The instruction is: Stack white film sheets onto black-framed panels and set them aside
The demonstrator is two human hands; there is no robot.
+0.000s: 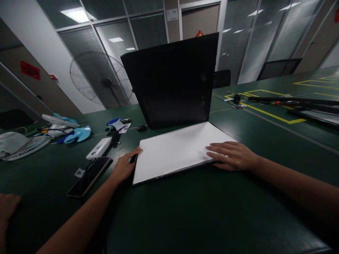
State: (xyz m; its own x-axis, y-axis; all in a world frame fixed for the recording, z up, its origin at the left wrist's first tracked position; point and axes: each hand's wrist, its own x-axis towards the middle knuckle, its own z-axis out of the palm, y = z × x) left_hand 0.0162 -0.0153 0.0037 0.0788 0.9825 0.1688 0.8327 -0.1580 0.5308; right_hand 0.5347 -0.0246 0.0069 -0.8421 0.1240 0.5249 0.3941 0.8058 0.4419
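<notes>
A flat black case (174, 83) lies open in front of me, its lid standing up at the back. A white sheet (169, 150) covers its lower half, with a thin black edge showing at the front. My left hand (125, 165) is at the sheet's left side, thumb on the corner area and the other fingers curled at the case's edge, partly hidden. On the sheet's right part my right hand (231, 155) lies flat with its fingers stretched out, a ring on one of them.
Left of the case lie a phone (90, 176), a white power bank (99, 148) and a small black object (141, 128). Fan parts with light-blue blades (78, 134) lie farther left. Another person's hand (9, 206) rests at the left edge. Black rods (286, 101) lie right, near yellow tape.
</notes>
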